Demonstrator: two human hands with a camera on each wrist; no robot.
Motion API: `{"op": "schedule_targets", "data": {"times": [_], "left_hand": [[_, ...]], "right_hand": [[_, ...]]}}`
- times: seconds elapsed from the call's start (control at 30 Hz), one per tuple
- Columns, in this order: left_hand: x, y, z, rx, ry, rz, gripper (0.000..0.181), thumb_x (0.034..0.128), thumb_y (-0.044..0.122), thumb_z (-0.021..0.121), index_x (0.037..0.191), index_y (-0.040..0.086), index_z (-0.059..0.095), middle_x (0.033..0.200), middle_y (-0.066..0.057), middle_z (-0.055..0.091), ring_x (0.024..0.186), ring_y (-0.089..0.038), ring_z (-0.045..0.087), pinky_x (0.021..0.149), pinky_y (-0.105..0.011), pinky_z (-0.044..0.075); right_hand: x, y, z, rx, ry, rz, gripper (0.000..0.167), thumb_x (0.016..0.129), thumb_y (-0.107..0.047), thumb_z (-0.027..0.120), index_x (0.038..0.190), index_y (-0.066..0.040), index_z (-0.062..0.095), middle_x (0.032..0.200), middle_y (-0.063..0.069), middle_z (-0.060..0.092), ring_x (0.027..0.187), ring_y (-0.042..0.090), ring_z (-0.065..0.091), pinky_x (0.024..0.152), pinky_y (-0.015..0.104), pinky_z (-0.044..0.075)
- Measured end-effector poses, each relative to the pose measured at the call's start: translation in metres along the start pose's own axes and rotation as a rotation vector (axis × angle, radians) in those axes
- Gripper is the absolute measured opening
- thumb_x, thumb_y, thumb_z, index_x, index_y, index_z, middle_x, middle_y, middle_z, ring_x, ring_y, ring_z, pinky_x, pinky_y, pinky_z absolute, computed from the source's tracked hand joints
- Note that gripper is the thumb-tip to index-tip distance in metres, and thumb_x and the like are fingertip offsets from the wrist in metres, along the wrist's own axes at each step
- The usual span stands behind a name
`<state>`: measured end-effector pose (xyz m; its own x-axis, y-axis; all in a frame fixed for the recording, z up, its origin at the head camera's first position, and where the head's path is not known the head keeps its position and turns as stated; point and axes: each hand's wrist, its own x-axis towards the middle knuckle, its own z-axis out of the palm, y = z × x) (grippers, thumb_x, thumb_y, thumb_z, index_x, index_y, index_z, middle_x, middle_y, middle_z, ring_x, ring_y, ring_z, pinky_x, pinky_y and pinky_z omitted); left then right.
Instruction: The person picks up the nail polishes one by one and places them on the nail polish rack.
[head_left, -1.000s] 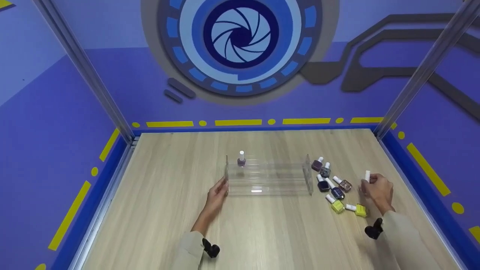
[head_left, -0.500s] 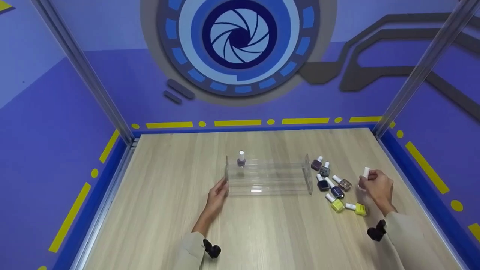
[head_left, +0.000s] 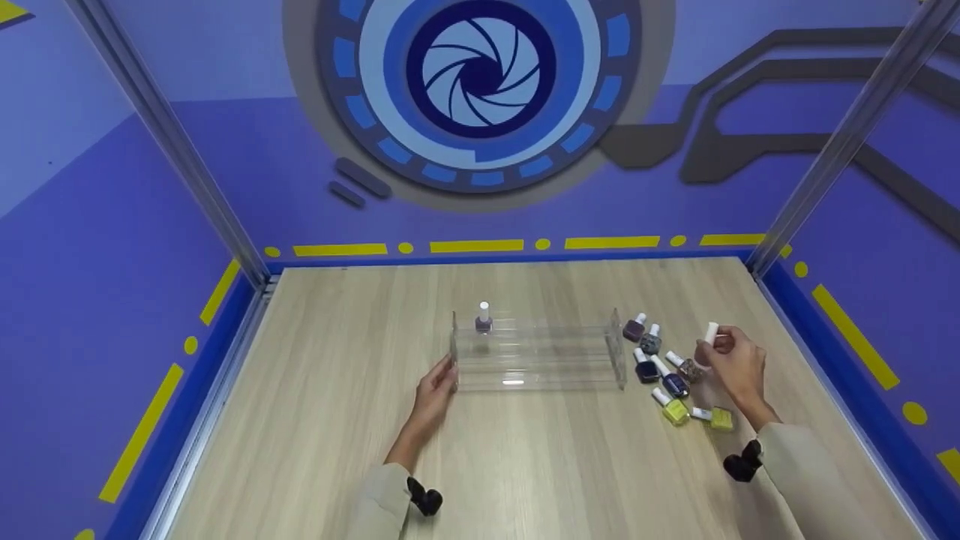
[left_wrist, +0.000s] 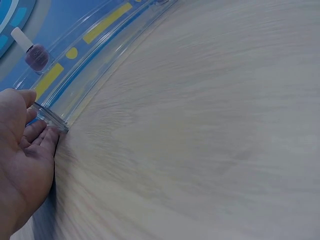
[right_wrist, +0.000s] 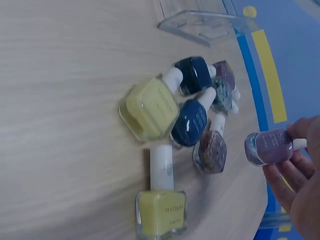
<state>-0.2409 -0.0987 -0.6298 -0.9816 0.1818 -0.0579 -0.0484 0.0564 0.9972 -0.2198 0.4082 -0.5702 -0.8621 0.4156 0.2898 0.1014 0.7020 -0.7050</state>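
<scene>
A clear acrylic rack (head_left: 618, 351) with stepped tiers stands mid-table. My left hand (head_left: 433, 391) grips its left end panel, thumb on one side and fingers on the other in the left wrist view. One mauve nail polish bottle (head_left: 484, 321) with a white cap stands upright on the rack's upper tier, at the left. My right hand (head_left: 739, 366) pinches another mauve nail polish bottle (right_wrist: 270, 147) near its cap, held above the table right of the rack. Beneath and beside that hand lie several nail polish bottles, among them a yellow one (right_wrist: 162, 212) and a dark blue one (right_wrist: 190, 122).
More bottles lie close to the rack's right end: a dark purple one (head_left: 634, 328), a glittery grey one (head_left: 650, 342), a near-black one (head_left: 646, 370) and a second yellow one (head_left: 675, 411). Purple-blue panels with metal posts (head_left: 840, 150) enclose the wooden table (head_left: 337, 337).
My right hand has moved left with the mauve nail polish bottle, toward the lying bottles and the rack. The left hand stays on the rack's end panel.
</scene>
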Motion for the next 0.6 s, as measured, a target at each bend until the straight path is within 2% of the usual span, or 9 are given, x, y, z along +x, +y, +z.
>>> {"op": "schedule_targets", "data": {"times": [0.23, 0.37, 0.6], "left_hand": [[0.017, -0.034, 0.001, -0.008, 0.007, 0.010, 0.055, 0.1109, 0.023, 0.045, 0.159, 0.000, 0.031, 0.159, -0.025, 0.040, 0.142, -0.036, 0.047, 0.114, -0.046, 0.046], [0.017, -0.035, 0.001, 0.020, 0.021, 0.008, 0.054, 0.1110, 0.024, 0.045, 0.158, 0.001, 0.032, 0.159, -0.024, 0.042, 0.137, -0.034, 0.051, 0.112, -0.042, 0.049], [0.018, -0.035, 0.000, 0.026, 0.014, 0.015, 0.054, 0.1112, 0.024, 0.044, 0.158, 0.001, 0.033, 0.159, -0.023, 0.043, 0.142, -0.036, 0.047, 0.113, -0.041, 0.048]], "right_hand": [[-0.003, -0.017, 0.013, 0.051, 0.008, -0.033, 0.032, 0.088, -0.008, 0.079, 0.113, 0.008, 0.068, 0.100, 0.029, 0.075, 0.070, -0.022, 0.047, 0.064, -0.004, 0.038], [-0.007, -0.031, 0.015, 0.071, -0.007, -0.068, 0.030, 0.089, -0.009, 0.079, 0.112, 0.007, 0.068, 0.100, 0.027, 0.075, 0.072, -0.019, 0.049, 0.065, -0.003, 0.039], [-0.014, -0.057, 0.025, 0.148, -0.034, -0.161, 0.025, 0.087, -0.004, 0.079, 0.107, 0.007, 0.069, 0.096, 0.025, 0.075, 0.075, -0.015, 0.055, 0.067, -0.002, 0.043]]}}
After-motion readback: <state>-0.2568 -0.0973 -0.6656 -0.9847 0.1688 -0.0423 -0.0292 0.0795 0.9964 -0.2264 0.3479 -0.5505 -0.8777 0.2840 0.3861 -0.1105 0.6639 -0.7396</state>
